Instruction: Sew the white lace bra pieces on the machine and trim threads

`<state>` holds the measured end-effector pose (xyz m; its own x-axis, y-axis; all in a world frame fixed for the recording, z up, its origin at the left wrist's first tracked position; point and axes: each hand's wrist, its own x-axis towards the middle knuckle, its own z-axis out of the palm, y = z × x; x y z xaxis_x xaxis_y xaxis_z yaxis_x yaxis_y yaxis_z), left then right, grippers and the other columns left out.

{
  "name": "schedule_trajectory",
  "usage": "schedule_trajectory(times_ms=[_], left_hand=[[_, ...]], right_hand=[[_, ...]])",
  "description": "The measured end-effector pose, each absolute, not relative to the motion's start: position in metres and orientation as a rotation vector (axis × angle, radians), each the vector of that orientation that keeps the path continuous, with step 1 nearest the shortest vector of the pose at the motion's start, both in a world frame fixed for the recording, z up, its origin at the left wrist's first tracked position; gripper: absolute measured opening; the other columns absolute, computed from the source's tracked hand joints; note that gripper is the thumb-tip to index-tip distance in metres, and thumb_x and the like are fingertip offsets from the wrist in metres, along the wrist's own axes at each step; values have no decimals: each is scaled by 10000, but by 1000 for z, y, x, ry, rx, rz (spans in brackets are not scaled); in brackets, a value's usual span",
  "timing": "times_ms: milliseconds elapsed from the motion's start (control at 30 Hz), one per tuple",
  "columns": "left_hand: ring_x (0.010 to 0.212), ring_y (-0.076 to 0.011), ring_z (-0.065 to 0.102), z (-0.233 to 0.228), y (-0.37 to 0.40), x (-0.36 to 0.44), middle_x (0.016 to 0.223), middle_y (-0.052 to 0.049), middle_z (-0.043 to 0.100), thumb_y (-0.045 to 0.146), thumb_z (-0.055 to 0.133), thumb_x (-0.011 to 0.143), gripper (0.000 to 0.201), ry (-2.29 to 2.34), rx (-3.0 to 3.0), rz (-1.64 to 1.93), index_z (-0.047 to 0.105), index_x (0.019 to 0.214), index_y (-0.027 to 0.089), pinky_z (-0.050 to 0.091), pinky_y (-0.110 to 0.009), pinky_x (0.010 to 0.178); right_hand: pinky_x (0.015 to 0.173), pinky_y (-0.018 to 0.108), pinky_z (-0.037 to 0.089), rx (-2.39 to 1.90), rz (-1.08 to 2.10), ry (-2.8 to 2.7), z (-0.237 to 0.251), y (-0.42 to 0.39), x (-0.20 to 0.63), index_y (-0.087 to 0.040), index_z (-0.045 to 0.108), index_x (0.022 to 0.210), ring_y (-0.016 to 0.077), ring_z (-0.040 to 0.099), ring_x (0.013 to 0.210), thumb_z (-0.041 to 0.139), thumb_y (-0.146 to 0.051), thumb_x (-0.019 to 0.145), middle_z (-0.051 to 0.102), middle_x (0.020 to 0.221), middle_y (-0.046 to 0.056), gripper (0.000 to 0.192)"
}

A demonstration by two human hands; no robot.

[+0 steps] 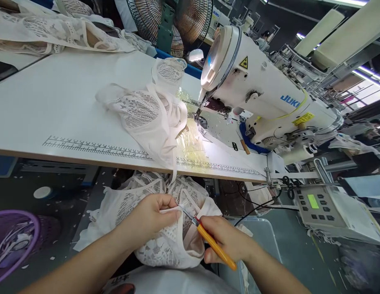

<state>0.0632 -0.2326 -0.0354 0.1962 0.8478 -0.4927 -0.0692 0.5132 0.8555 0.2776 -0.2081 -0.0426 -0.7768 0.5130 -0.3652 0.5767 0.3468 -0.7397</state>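
Observation:
My left hand (pixel 151 216) pinches the edge of a pale pink lace garment (pixel 165 245) that lies in my lap below the table edge. My right hand (pixel 225 239) grips an orange-handled thread snips (pixel 212 243), whose metal tip touches the fabric right beside my left fingers. Another lace garment (pixel 143 114) lies on the white sewing table (pixel 55 102) and hangs over its front edge, near the needle of a white sewing machine (pixel 263 94).
A control panel (pixel 324 206) sits at the right below the table. A purple basket (pixel 12 241) stands on the floor at the left. More lace pieces (pixel 49 32) are piled at the back left, and a fan (pixel 171 24) stands behind the table.

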Motion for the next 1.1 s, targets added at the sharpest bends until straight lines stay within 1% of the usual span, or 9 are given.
schedule_trajectory(times_ms=[133,233,433,667,733,833,900,1000,1100], left_hand=[[468,-67,291,-37,-233,62,481,86,381,335,609,611,228,1186,797,745,467,547,169,231,-192,472],[471,-67,299,-37,-232,62,491,81,406,337,613,616,230,1181,795,733,470,559,167,229,-190,471],[454,-66,275,-37,-232,61,466,90,368,355,610,609,242,1191,813,716,459,545,176,203,-190,452],[397,-49,216,-33,-235,58,459,97,339,395,587,632,247,1248,873,724,480,565,182,163,-193,397],[399,-57,250,-34,-238,56,469,88,363,399,593,640,240,1284,892,763,501,581,185,191,-192,388],[464,-83,370,-36,-241,52,518,56,457,365,627,637,201,1326,947,921,556,589,183,300,-194,429],[511,-97,433,-37,-243,48,548,36,510,325,648,628,162,1346,978,1031,588,582,182,353,-196,469],[496,-90,450,-31,-249,41,541,37,527,282,672,603,125,1422,916,1131,604,569,183,363,-183,449],[439,-84,442,-19,-262,32,506,48,536,289,695,569,138,1558,754,1216,598,587,193,345,-174,389]], right_hand=[[449,228,229,1067,-1417,2528,-45,-209,277,-202,305,623,88,297,493,285,-847,633,362,574,-40,646],[460,229,253,1128,-1466,2494,-48,-209,275,-198,325,606,94,318,499,308,-806,679,373,566,-34,612],[457,218,259,1192,-1486,2501,-60,-214,274,-200,322,594,88,317,489,465,-659,718,351,547,-44,496],[447,216,247,1374,-1572,2682,-68,-212,280,-203,323,603,90,266,498,430,-627,765,327,545,-48,466],[462,223,283,1384,-1637,2737,-57,-212,277,-201,371,655,100,314,516,464,-649,735,389,594,-33,465],[553,248,376,1258,-1696,2887,-45,-216,266,-195,447,796,138,456,623,573,-645,660,522,752,19,486],[598,256,399,1171,-1635,2947,-44,-221,259,-195,463,829,154,501,671,612,-531,693,555,789,34,392],[528,231,369,1177,-1471,2941,-52,-228,253,-201,440,735,135,476,594,557,-234,719,532,689,12,123],[462,207,307,1189,-1408,2991,-58,-230,254,-212,350,647,114,426,523,462,-60,577,487,611,-16,202]])
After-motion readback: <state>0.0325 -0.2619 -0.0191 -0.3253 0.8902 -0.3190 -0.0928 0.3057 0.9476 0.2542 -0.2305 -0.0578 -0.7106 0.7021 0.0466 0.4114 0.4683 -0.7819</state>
